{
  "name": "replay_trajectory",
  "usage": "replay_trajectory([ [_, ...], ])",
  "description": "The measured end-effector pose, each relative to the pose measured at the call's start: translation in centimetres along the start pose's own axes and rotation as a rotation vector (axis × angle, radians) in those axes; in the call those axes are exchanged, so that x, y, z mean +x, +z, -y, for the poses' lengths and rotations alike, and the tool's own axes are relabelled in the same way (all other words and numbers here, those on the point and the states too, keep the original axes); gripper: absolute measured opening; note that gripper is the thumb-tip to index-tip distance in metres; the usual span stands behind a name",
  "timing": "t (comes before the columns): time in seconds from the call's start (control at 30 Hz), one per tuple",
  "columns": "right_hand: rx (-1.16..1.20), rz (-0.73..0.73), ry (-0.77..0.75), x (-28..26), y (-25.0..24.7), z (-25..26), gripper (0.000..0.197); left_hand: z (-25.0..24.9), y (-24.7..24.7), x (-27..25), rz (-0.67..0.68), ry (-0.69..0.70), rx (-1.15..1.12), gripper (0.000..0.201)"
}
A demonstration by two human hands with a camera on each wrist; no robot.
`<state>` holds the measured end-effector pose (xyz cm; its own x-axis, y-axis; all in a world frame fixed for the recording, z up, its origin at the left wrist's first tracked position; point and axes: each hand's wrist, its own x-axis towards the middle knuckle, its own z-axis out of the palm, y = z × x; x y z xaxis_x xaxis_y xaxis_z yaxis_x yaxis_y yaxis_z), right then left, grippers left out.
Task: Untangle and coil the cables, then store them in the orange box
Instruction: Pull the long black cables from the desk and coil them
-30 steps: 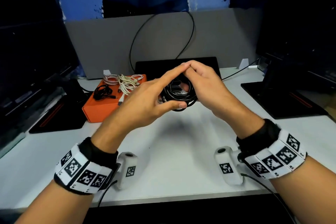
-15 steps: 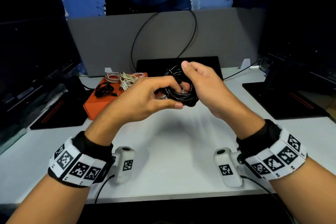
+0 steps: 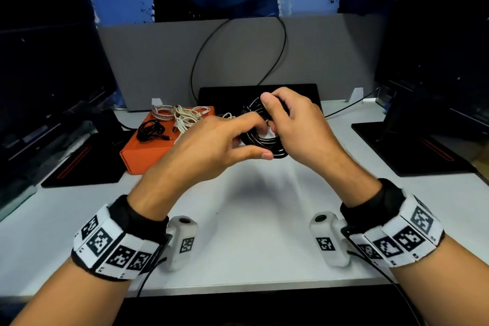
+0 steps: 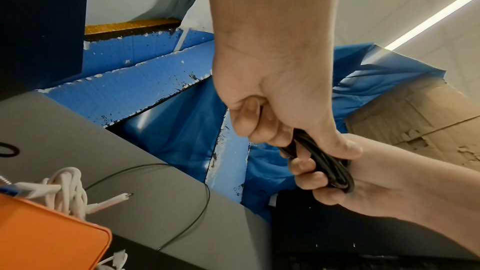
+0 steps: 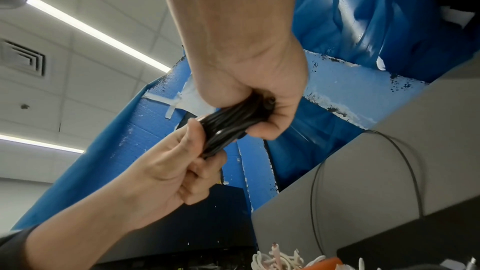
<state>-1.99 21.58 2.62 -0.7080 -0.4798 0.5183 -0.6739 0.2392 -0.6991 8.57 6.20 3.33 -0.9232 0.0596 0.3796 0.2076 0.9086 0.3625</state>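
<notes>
Two hands meet above the middle of the white desk (image 3: 254,219) in the head view, both closed on a glossy black cable wound into a coil (image 3: 264,140): the right hand (image 3: 296,127) wraps its fingers round the coil's far side with the thumb up on top, and the left hand (image 3: 211,145) curls its fingers into the coil from the near side. To the left of them a flat orange box (image 3: 148,156) sits on the desk with a small bundle of thin black cable (image 3: 150,131), a tangle of white cables (image 3: 185,118) and a braided pinkish coil (image 3: 162,111) lying on its top. A thin black wire (image 3: 283,42) loops up against the grey partition (image 3: 148,61) behind. From the left wrist, the left hand (image 4: 272,89) pinches the black coil (image 4: 324,163) between curled fingers and thumb, with the right hand (image 4: 363,182) cupping it from below; the orange box (image 4: 46,237) and white cables (image 4: 67,188) fill the lower left corner. From the right wrist, the right hand (image 5: 249,81) is clenched round the black coil (image 5: 228,128), and the left hand (image 5: 168,169) grips its lower end.
</notes>
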Motion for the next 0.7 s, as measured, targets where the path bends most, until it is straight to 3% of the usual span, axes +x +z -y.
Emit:
replay_trajectory([
  [0.13, 0.058, -0.097, -0.024, -0.1, -0.3, 0.7, 0.031, -0.6, -0.6, -0.3, 0.027, 0.026, -0.410, 0.061],
  [0.2, 0.134, -0.105, -0.020, -0.3, -0.1, 1.1, 0.033, -0.5, -0.8, -0.3, -0.095, -0.002, -0.498, 0.062],
  [0.27, 0.197, -0.089, -0.036, -0.8, 0.4, 1.4, 0.032, -0.6, -0.6, -0.2, -0.236, -0.117, -0.415, 0.052],
  [0.33, 0.193, -0.066, -0.062, -1.3, 0.9, 1.6, 0.029, -1.0, -0.2, 0.0, -0.284, -0.157, -0.285, 0.037],
  [0.47, 0.126, 0.053, -0.090, -1.3, 0.5, 1.8, 0.028, -0.5, -0.3, 0.1, -0.247, -0.124, -0.146, 0.027],
  [0.6, -0.066, 0.166, -0.146, -1.2, -1.1, 1.7, 0.039, 0.5, -0.6, 0.0, -0.182, -0.102, -0.016, 0.028],
  [0.7, -0.242, 0.199, -0.208, -0.5, -2.4, 1.7, 0.030, 0.3, -0.7, 0.0, -0.149, -0.080, 0.025, 0.029],
])
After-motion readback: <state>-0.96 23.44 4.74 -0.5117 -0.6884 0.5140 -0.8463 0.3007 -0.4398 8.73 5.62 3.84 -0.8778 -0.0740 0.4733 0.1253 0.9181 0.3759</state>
